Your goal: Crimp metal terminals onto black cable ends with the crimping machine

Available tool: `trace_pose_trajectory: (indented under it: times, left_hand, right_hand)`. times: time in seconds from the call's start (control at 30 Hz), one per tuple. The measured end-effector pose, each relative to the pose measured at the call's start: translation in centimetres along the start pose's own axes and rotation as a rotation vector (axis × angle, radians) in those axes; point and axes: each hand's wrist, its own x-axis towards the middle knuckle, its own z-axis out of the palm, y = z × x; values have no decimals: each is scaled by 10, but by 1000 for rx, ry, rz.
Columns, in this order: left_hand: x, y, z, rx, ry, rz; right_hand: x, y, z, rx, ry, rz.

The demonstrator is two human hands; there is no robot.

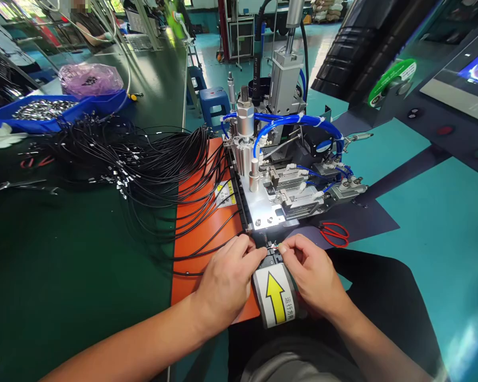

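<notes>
At the front end of the machine, my left hand (227, 276) is closed, thumb and forefinger pinched at the left edge of a small dark fixture (274, 259). A black cable (207, 249) runs in from the left and passes behind this hand. My right hand (313, 270) is also closed, its fingertips pinching a tiny shiny metal piece at the fixture's right side. A small bright cable end (273, 246) lies between the fingertips of both hands; its exact form is too small to make out. Just below is a white label (276, 294) with a yellow arrow.
The machine (279, 185), with cylinders and blue hoses, stands right ahead. An orange board (207, 212) carries many black cables (143, 159). Red-handled scissors (334, 234) lie at the right. Farther left are a blue tray (43, 124) of metal parts and a wrench (24, 184). Someone (90, 26) is at the back.
</notes>
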Motion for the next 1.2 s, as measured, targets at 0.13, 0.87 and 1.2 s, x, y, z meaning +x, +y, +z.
trace_pose_trajectory:
  times: [0.13,0.87,1.2]
  left_hand:
    - [0,-1,1,-5,7,5]
    - [-1,-1,0,27,-18,-20]
    - [-1,0,-5,61,-94,-18]
  right_hand:
    - [2,0,-3,-120,83,-145]
    - [12,-3,-4,24,-81,68]
    - [10,0,4,-9,-55,-25]
